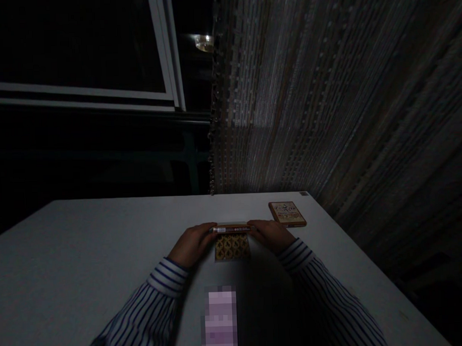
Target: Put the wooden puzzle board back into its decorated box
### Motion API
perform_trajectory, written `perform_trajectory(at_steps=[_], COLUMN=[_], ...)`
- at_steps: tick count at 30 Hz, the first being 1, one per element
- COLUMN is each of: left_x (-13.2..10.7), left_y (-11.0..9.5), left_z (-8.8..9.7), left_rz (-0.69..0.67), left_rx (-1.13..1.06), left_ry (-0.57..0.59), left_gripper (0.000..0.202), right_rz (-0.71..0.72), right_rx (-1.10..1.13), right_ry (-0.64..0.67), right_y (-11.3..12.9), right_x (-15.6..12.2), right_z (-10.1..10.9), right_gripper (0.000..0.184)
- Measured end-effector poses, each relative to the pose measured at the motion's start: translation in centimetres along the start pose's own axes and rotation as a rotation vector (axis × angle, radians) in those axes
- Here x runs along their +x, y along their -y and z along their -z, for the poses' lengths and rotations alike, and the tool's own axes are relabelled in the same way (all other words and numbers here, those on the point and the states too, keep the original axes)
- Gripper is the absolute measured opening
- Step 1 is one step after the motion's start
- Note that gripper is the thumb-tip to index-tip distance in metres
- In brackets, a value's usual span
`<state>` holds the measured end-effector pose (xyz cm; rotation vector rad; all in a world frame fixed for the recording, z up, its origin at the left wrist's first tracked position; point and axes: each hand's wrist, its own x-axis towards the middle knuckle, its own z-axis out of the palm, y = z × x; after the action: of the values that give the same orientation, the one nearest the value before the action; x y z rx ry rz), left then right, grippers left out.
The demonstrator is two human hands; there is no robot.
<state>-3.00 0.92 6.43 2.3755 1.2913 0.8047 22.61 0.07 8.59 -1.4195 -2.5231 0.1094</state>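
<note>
A slim box with a printed edge is held at the lower centre of the frame, its ends gripped by the fingers of the left hand and right hand. Just below it, a gold-and-black patterned panel is seen over a white table. Should the grip be loosened unevenly, the box could be tilted or dropped; a flat lettered box, just beside the right hand, could be nudged by the knuckles. Some fingertips are hidden; whether panel and box are joined cannot be told. The bottom centre is obscured by a pixelated patch.
</note>
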Motion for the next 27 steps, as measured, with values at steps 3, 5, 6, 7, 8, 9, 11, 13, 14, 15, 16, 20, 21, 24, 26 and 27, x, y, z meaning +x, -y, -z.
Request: perform_trajectory(at_steps=[3, 5, 6, 7, 8, 9, 11, 13, 14, 15, 16, 20, 21, 24, 26, 27], left_x=[-0.09, -0.15, -0.18, -0.21, -0.26, -0.3, -0.4, -0.48, -0.52, -0.56, -0.59, -0.73, -0.76, -0.85, -0.9, -0.93], left_y=[0.19, 0.25, 0.26, 0.24, 0.21, 0.17, 0.08, 0.01, -0.02, -0.03, -0.04, -0.23, -0.33, -0.6, -0.66, -0.64], left_z=[-0.2, -0.25, -0.26, -0.25, -0.23, -0.21, -0.17, -0.15, -0.16, -0.17, -0.18, -0.14, -0.11, -0.02, -0.03, -0.07], left_rz=[-0.005, -0.007, -0.009, -0.013, -0.018, -0.023, -0.029, -0.035, -0.042, -0.049, -0.056, -0.07, -0.078, -0.099, -0.096, -0.091], left_rx=[-0.005, -0.008, -0.006, -0.003, 0.0, 0.004, 0.011, 0.014, 0.012, 0.01, 0.009, 0.017, 0.014, 0.0, 0.008, 0.019], left_ry=[0.002, 0.001, 0.003, 0.006, 0.009, 0.012, 0.011, 0.001, -0.005, -0.01, -0.013, -0.018, -0.017, -0.001, 0.014, 0.015], left_gripper=[0.038, 0.038, 0.038, 0.038, 0.038, 0.038, 0.037, 0.037, 0.037, 0.037, 0.037, 0.035, 0.034, 0.032, 0.031, 0.031], right_rz=[-0.003, -0.004, -0.005, -0.005, -0.007, -0.007, -0.008, -0.01, -0.008, -0.006, -0.006, 0.009, 0.017, 0.031, 0.023, 0.021], right_rx=[-0.012, -0.019, -0.025, -0.03, -0.034, -0.035, -0.032, -0.031, -0.034, -0.04, -0.048, -0.07, -0.072, -0.096, -0.128, -0.142], right_ry=[0.01, 0.008, 0.008, 0.009, 0.008, 0.008, 0.008, 0.002, 0.001, 0.001, -0.001, -0.002, -0.002, 0.009, 0.019, 0.022], right_y=[0.04, 0.07, 0.07, 0.08, 0.08, 0.07, 0.06, 0.04, 0.04, 0.04, 0.05, 0.17, 0.21, 0.25, 0.25, 0.24], right_x=[-0.03, -0.03, -0.04, -0.06, -0.09, -0.12, -0.22, -0.31, -0.35, -0.39, -0.42, -0.55, -0.58, -0.64, -0.68, -0.71], right_z=[-0.04, -0.06, -0.08, -0.1, -0.14, -0.18, -0.28, -0.4, -0.47, -0.52, -0.56, -0.58, -0.57, -0.66, -0.8, -0.87], right_gripper=[0.03, 0.03, 0.03, 0.03, 0.031, 0.031, 0.031, 0.031, 0.031, 0.031, 0.031, 0.03, 0.03, 0.029, 0.029, 0.029])
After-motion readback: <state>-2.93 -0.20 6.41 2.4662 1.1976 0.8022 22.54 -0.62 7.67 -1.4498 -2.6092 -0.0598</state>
